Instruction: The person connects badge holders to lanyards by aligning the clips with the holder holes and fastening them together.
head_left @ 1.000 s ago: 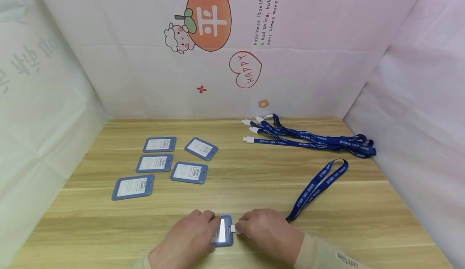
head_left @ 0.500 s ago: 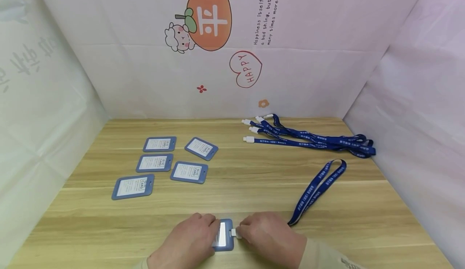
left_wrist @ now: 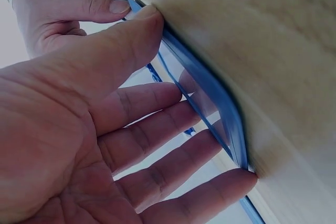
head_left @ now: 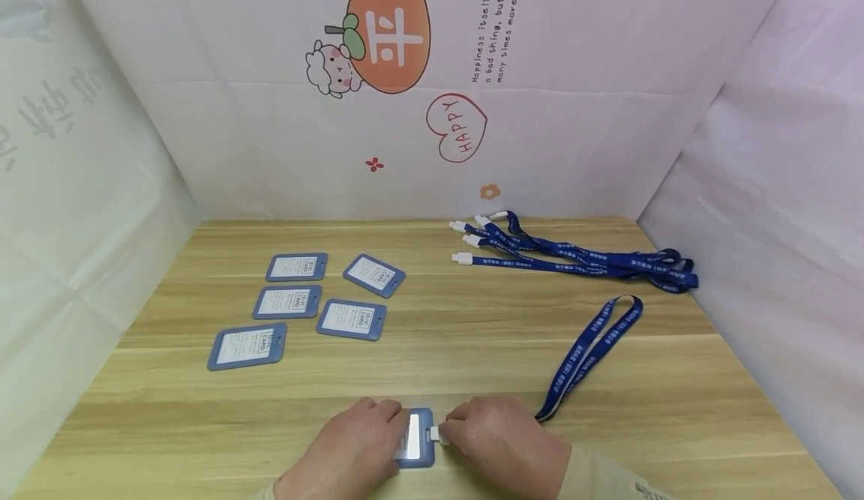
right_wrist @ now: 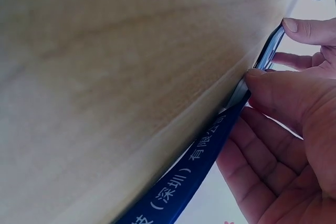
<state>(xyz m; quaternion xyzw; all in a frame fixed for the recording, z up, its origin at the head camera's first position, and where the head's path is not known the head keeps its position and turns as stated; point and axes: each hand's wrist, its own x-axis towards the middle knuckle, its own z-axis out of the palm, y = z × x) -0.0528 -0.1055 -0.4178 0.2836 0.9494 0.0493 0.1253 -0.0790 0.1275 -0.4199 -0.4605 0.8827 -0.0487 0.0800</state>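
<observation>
At the front of the table, my left hand (head_left: 347, 444) grips a blue badge holder (head_left: 423, 440) by its edges, thumb on the near side and fingers on the far one, as the left wrist view shows. Its slotted end points right. My right hand (head_left: 506, 440) pinches the white plastic clip (head_left: 435, 433) of a dark blue lanyard (head_left: 574, 361) between thumb and fingers. The clip's tip sits right at the holder's slot. From under the right hand the printed strap (right_wrist: 184, 182) runs back to the right and ends in a loop.
Several blue badge holders (head_left: 286, 302) with white inserts lie flat at the left. A bundle of dark blue lanyards (head_left: 574, 260) with white clips lies at the back right. White printed sheets (head_left: 270, 148) wall the wooden table (head_left: 432, 357) at the back and both sides.
The badge holder, the clip and both hands have shifted slightly toward the table's front. The lanyard strap has moved a little with them. Both holds are unchanged.
</observation>
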